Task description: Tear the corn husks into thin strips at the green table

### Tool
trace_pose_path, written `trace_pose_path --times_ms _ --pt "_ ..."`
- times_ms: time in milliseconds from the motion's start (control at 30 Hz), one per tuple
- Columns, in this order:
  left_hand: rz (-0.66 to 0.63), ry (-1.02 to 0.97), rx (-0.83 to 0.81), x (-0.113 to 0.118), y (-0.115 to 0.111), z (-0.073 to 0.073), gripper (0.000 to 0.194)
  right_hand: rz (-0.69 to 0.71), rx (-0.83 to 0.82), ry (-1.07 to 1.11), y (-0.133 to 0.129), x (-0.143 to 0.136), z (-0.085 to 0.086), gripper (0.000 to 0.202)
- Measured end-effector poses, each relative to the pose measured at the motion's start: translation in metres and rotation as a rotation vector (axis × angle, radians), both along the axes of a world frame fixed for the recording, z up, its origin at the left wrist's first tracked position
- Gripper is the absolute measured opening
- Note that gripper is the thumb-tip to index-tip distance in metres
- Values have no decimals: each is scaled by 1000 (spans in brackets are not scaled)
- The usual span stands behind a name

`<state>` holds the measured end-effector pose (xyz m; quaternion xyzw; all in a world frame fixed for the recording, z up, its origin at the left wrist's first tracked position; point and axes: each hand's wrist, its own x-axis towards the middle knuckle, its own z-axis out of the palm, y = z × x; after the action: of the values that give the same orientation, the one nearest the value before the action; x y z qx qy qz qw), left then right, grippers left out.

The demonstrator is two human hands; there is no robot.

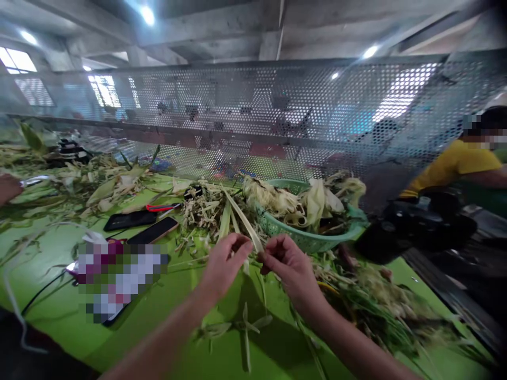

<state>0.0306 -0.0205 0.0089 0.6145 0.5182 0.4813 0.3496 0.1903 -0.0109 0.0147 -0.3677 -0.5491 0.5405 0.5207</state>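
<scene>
My left hand point(226, 262) and my right hand point(291, 265) are close together above the green table, both with fingers pinched. A long pale corn husk strip point(246, 224) runs up and away from between them. Its lower end is in the fingertips of my right hand. Another greenish strip point(224, 220) rises from behind my left hand, whose fingertips also close on husk. Below my hands, a small cross-shaped piece of husk point(246, 326) lies on the table point(178, 322). Just beyond them is a heap of short husk scraps point(206, 211).
A green plastic basket point(301, 237) with husks and corn silk stands ahead. Phones point(152, 232) and a red cutter point(163, 207) lie left. Green stalks point(372, 301) cover the right side. Behind is a perforated metal screen point(237, 111). Another person's hand point(8, 188) shows far left; a person in yellow point(447, 163) sits right.
</scene>
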Motion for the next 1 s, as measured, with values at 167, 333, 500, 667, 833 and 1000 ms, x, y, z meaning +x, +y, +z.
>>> trace_pose_path --times_ms 167,333,500,667,833,1000 --pt "-73 -303 -115 10 3 -13 23 71 -27 -28 -2 -5 -9 32" --pt "-26 -469 -194 3 6 -17 19 189 31 -149 -3 -2 -11 20" --pt "3 -534 -267 1 8 -16 21 132 217 -360 -1 4 -11 17" --pt "-7 -508 -276 3 8 -18 23 73 427 -540 1 4 -12 14" --pt "-25 -466 -266 4 10 -23 23 29 451 -561 1 3 -13 8" --pt "-71 -471 -283 4 8 -24 24 26 389 -566 4 4 -13 12"
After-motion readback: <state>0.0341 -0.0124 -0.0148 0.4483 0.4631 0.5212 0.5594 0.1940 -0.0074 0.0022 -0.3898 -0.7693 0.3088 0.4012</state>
